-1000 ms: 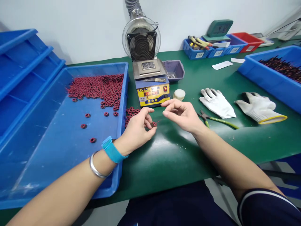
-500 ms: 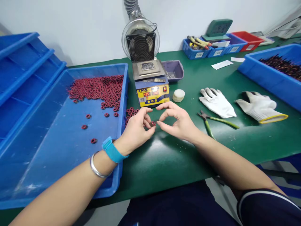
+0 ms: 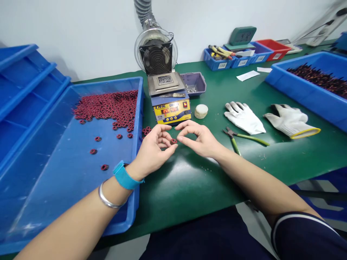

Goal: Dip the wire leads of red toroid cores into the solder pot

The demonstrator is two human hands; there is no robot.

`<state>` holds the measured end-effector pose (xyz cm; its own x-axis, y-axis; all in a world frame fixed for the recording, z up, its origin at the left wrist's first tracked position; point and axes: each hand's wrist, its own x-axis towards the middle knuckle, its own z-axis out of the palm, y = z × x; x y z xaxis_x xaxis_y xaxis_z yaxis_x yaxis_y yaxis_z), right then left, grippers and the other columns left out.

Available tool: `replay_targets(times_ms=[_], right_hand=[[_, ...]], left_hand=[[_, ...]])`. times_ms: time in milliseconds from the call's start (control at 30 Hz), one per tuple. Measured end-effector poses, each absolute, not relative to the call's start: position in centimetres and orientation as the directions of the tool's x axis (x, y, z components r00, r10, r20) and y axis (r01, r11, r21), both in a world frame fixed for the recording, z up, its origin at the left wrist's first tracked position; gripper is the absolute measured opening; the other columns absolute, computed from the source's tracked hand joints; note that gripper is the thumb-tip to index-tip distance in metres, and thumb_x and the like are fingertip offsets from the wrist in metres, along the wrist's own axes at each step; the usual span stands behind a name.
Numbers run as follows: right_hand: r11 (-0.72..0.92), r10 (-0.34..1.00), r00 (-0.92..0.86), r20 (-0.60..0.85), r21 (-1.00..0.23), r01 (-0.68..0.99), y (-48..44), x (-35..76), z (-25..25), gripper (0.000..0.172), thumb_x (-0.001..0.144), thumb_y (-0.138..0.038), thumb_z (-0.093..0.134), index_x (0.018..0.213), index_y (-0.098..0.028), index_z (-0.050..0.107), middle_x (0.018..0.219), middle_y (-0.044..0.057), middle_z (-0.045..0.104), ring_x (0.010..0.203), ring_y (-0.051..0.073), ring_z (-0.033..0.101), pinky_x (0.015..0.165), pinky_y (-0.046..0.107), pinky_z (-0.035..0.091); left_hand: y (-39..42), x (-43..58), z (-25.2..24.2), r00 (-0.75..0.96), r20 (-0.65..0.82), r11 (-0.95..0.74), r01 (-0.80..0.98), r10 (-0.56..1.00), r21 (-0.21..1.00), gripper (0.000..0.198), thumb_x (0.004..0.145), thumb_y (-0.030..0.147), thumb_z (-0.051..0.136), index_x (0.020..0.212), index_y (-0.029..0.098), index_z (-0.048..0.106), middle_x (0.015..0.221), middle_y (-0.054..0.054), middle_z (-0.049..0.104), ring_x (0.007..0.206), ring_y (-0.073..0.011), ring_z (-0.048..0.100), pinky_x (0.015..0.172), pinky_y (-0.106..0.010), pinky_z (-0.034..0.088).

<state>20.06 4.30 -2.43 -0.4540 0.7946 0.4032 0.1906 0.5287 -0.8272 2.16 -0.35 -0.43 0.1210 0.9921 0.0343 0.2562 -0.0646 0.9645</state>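
Observation:
Between the thumb and fingers of my left hand is a small red-and-black toroidal coil, its wound ring turned up toward me. My right hand is pinched right beside the coil's right edge. Whatever lies between those fingertips, perhaps a thin wire lead, is too small to make out. More such coils lie on the green table just behind my left hand. A blue tray at the left holds a large heap of them and several loose ones.
Behind my hands stands a solder pot with a fan and duct above. Around it are a purple bin and a round white pad. Cutters, white gloves and a blue tray of dark parts are to the right.
The coil has turned in my left fingers, and its ring face shows more now. My right fingertips stay close beside it. The whole view has shifted slightly.

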Motion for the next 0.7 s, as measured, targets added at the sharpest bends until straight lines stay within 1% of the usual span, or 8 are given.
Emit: replay_targets(times_ms=[133, 233, 300, 367, 433, 567, 633, 700], right_hand=[[0.48, 0.848, -0.302, 0.436, -0.873, 0.085, 5.0, 20.5, -2.2, 0.018, 0.083, -0.029, 0.061, 0.07, -0.018, 0.061, 0.092, 0.007, 0.066, 0.089, 0.018, 0.063, 0.082, 0.035, 0.051], [0.46, 0.869, -0.246, 0.43, -0.884, 0.082, 4.9, 20.5, -2.0, 0.015, 0.081, -0.029, 0.063, 0.071, -0.018, 0.059, 0.088, 0.006, 0.066, 0.084, 0.017, 0.063, 0.076, 0.033, 0.052], [0.533, 0.825, -0.294, 0.483, -0.837, 0.121, 4.2, 19.9, -2.2, 0.01, 0.076, -0.026, 0.067, 0.078, -0.018, 0.06, 0.089, 0.006, 0.066, 0.085, 0.018, 0.063, 0.076, 0.033, 0.052], [0.637, 0.754, -0.336, 0.565, -0.753, 0.164, 3.1, 19.1, -2.6, 0.015, 0.073, -0.021, 0.068, 0.087, -0.018, 0.061, 0.089, 0.006, 0.066, 0.084, 0.018, 0.063, 0.077, 0.034, 0.052], [0.696, 0.713, -0.321, 0.624, -0.685, 0.215, 2.1, 18.2, -3.1, 0.017, 0.075, -0.019, 0.067, 0.091, -0.018, 0.061, 0.089, 0.006, 0.067, 0.082, 0.017, 0.063, 0.076, 0.034, 0.052], [0.685, 0.729, -0.208, 0.653, -0.685, 0.25, 1.3, 17.5, -3.7, 0.012, 0.076, -0.016, 0.064, 0.087, -0.019, 0.062, 0.083, 0.005, 0.068, 0.079, 0.017, 0.064, 0.074, 0.034, 0.052], [0.641, 0.766, -0.193, 0.613, -0.748, 0.173, 1.4, 17.5, -3.6, 0.011, 0.075, -0.015, 0.064, 0.086, -0.018, 0.063, 0.08, 0.004, 0.068, 0.076, 0.016, 0.064, 0.072, 0.032, 0.053], [0.541, 0.822, -0.231, 0.52, -0.84, 0.033, 1.6, 17.6, -3.4, 0.011, 0.075, -0.018, 0.066, 0.087, -0.018, 0.063, 0.08, 0.003, 0.069, 0.073, 0.015, 0.065, 0.071, 0.031, 0.055]], left_hand=[[-0.2, 2.2, -0.5, 0.096, -0.018, -0.001, 0.2, 0.995, 0.98, 0.046, 0.065, 0.015, 0.072, 0.106, 0.014, 0.051, 0.077, 0.004, 0.057, 0.061, -0.0058, 0.056, 0.058, -0.019, 0.048], [0.2, 2.2, -0.4, 0.028, -0.093, 0.092, 0.053, 0.995, 0.994, 0.045, 0.062, 0.014, 0.075, 0.101, 0.013, 0.054, 0.077, 0.003, 0.061, 0.065, -0.0065, 0.059, 0.063, -0.02, 0.05], [0.5, 2.1, -0.2, -0.007, -0.161, 0.16, -0.051, 0.987, 0.986, 0.04, 0.059, 0.015, 0.077, 0.094, 0.011, 0.057, 0.078, 0.001, 0.064, 0.069, -0.0078, 0.063, 0.069, -0.021, 0.051], [0.6, 2.1, 0.0, -0.015, -0.22, 0.217, -0.127, 0.975, 0.968, 0.035, 0.058, 0.016, 0.079, 0.086, 0.01, 0.06, 0.077, -0.001, 0.067, 0.072, -0.0099, 0.065, 0.072, -0.023, 0.052], [0.5, 2.2, 0.1, -0.012, -0.25, 0.244, -0.168, 0.968, 0.955, 0.033, 0.055, 0.018, 0.081, 0.08, 0.01, 0.06, 0.075, -0.002, 0.068, 0.073, -0.0116, 0.067, 0.072, -0.023, 0.052], [0.1, 2.5, 0.0, 0.022, -0.248, 0.248, -0.154, 0.969, 0.956, 0.033, 0.054, 0.023, 0.084, 0.072, 0.011, 0.058, 0.069, -0.001, 0.067, 0.068, -0.0109, 0.065, 0.068, -0.023, 0.051], [-0.1, 2.5, 0.1, 0.04, -0.187, 0.19, -0.095, 0.982, 0.977, 0.032, 0.058, 0.027, 0.083, 0.071, 0.012, 0.057, 0.066, 0.001, 0.064, 0.063, -0.0096, 0.062, 0.064, -0.023, 0.05], [-0.3, 2.3, 0.2, 0.054, -0.069, 0.069, 0.015, 0.996, 0.998, 0.03, 0.063, 0.03, 0.08, 0.072, 0.013, 0.056, 0.066, 0.002, 0.061, 0.06, -0.0084, 0.057, 0.06, -0.021, 0.047]])
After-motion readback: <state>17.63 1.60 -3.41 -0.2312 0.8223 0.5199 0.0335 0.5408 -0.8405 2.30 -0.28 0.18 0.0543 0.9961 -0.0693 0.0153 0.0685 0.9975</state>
